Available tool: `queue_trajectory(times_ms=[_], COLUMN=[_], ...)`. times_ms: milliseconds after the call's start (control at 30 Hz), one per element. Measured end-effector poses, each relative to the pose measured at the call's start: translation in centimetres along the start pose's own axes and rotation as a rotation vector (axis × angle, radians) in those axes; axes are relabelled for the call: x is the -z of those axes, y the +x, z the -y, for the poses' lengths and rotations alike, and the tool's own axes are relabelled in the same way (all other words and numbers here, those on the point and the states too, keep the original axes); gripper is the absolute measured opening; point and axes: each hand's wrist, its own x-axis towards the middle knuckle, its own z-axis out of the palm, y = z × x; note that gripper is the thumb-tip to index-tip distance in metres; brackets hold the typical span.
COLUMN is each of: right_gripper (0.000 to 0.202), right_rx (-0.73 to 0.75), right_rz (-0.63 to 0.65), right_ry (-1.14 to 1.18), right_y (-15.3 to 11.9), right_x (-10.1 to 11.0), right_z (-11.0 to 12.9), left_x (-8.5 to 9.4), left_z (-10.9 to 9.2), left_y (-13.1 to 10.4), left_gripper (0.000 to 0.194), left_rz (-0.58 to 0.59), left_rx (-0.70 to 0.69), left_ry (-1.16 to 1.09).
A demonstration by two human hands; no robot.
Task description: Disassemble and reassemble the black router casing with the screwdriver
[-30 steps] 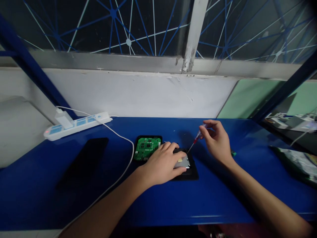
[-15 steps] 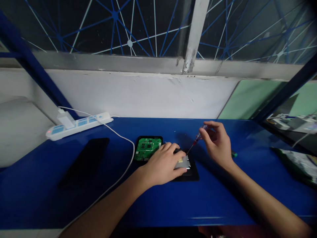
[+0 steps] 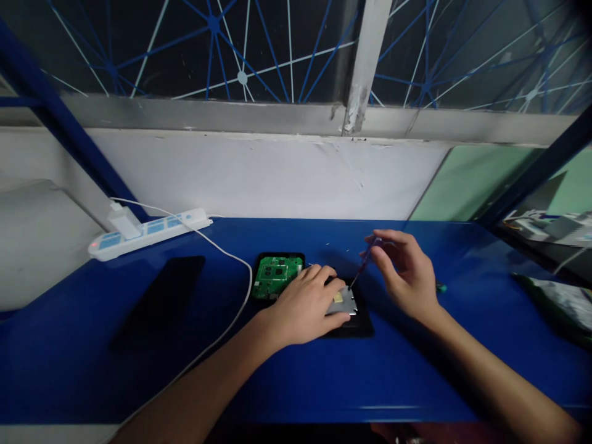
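My left hand (image 3: 305,308) lies over a silvery metal plate (image 3: 345,302) on a black casing (image 3: 365,327), its thumb and fingers bracing the plate from near and far sides. A small yellowish patch (image 3: 338,297) shows on the plate between thumb and forefinger. In my right hand (image 3: 409,271), pinched between thumb and fingers, is a thin screwdriver (image 3: 367,262) with a purplish handle. Its shaft slants down to the plate's far right corner. Left of my left hand sits a green circuit board (image 3: 277,274) in a black housing, partly covered by that hand.
A dark flat slab (image 3: 160,302) lies on the blue table (image 3: 305,382) at left. Behind it is a white power strip (image 3: 150,233) with a plug, its white cable (image 3: 231,256) crossing the table. A small green item (image 3: 441,287) lies beyond my right wrist, a bag (image 3: 562,302) far right.
The screwdriver handle has turned slightly in my right fingers, and that hand has shifted a little. My left hand keeps its place on the plate.
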Motion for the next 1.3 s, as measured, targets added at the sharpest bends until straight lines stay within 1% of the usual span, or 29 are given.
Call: queue_trajectory(times_ms=[167,333,567,733,800,933,1000,1100,1200,1300], right_gripper=[0.032,0.036,0.039,0.036,0.036,0.035,0.033,0.038,0.04,0.039], right_rx=[-0.035,-0.028,-0.016,0.101,0.118,0.078,0.033,-0.013,0.017,0.058], right_rz=[0.068,0.118,0.083,0.041,0.039,0.045,0.075,0.117,0.098,0.048], right_ry=[0.066,0.081,0.015,-0.068,-0.089,-0.063,-0.015,0.006,-0.04,-0.091], right_y=[-0.15,-0.21,-0.24,0.17,0.31,0.25,0.12,-0.04,-0.01,0.22], right_x=[-0.01,-0.01,-0.22,-0.23,-0.18,-0.02,0.05,0.08,0.01,0.0], right_z=[0.35,0.4,-0.05,-0.04,0.04,0.14,0.22,0.39,0.54,0.69], left_x=[-0.29,-0.26,0.09,-0.11,-0.11,-0.01,0.0,-0.05,-0.14,-0.25], left_z=[0.06,0.05,-0.11,-0.02,0.0,-0.02,-0.02,0.02,0.09,0.14], left_y=[-0.03,-0.06,0.04,0.02,0.0,-0.02,-0.03,-0.04,-0.03,-0.03], left_gripper=[0.041,0.04,0.043,0.043,0.043,0.044,0.044,0.043,0.042,0.041], left_rz=[-0.015,-0.02,0.004,-0.012,-0.008,-0.004,-0.002,-0.008,-0.013,-0.017], left_rx=[-0.003,-0.006,-0.002,-0.008,-0.006,-0.001,-0.001,-0.005,-0.009,-0.012], left_ry=[-0.005,-0.006,0.009,0.004,-0.001,0.002,0.001,-0.004,-0.004,-0.005])
